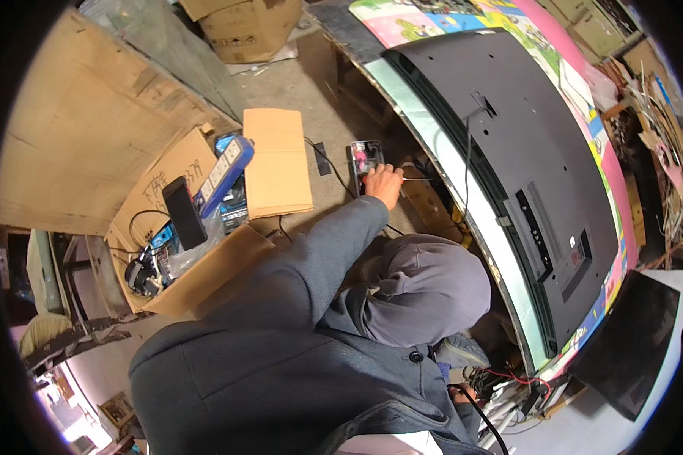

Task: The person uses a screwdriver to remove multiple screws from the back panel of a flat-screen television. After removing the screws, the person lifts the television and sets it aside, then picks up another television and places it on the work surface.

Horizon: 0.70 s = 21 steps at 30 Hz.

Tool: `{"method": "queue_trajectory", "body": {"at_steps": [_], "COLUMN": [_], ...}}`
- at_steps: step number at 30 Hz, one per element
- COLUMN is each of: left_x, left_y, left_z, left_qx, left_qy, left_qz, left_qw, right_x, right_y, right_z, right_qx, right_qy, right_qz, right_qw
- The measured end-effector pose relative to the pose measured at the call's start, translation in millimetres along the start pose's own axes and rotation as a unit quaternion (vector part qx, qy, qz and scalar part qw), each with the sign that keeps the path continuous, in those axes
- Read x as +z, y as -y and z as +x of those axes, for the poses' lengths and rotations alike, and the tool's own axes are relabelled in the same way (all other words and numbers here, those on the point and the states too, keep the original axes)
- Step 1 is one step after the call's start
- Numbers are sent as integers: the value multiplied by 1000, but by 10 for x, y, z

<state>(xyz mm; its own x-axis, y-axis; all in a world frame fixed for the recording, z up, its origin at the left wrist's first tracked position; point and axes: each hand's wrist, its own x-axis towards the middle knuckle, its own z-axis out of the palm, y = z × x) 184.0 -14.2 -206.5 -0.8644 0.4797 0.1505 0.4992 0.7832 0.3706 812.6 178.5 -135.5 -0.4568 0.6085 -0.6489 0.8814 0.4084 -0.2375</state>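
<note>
My left hand (pixel 385 186) reaches down at the centre, over the near end of a small open tray (pixel 354 163) with pink and clear bits in it. Its fingers are closed on a screwdriver (pixel 417 179), whose thin metal shaft sticks out to the right; most of the handle is hidden. Low on the right, partly covered by my sleeve, my right hand (pixel 458 396) is curled around a black cable (pixel 482 415) that arcs toward the lower edge. A large black flat-screen TV (pixel 516 144) lies face down on the table to the right.
A cardboard box (pixel 228 277) on the left holds cables, a blue power strip (pixel 226 176) and a phone (pixel 184 214). Beside it stands a cardboard flap (pixel 277 163). A dark screen panel (pixel 630 345) leans at lower right. My grey-clad knee (pixel 440 284) rises near the table edge.
</note>
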Motion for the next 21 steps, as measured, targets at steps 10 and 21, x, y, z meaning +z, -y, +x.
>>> {"method": "queue_trajectory", "body": {"at_steps": [10,21], "left_x": [-327,219], "left_y": [138,1442], "left_z": [-206,-230], "left_qx": [26,-457], "left_qy": [-87,-207], "left_qz": [-77,-183], "left_qw": [993,845], "right_x": [-1,29], "right_y": [-61,166], "right_z": [282,161], "right_qx": [-12,-48], "right_qy": [45,3], "right_qz": [-99,-41], "right_qw": [994,998]}}
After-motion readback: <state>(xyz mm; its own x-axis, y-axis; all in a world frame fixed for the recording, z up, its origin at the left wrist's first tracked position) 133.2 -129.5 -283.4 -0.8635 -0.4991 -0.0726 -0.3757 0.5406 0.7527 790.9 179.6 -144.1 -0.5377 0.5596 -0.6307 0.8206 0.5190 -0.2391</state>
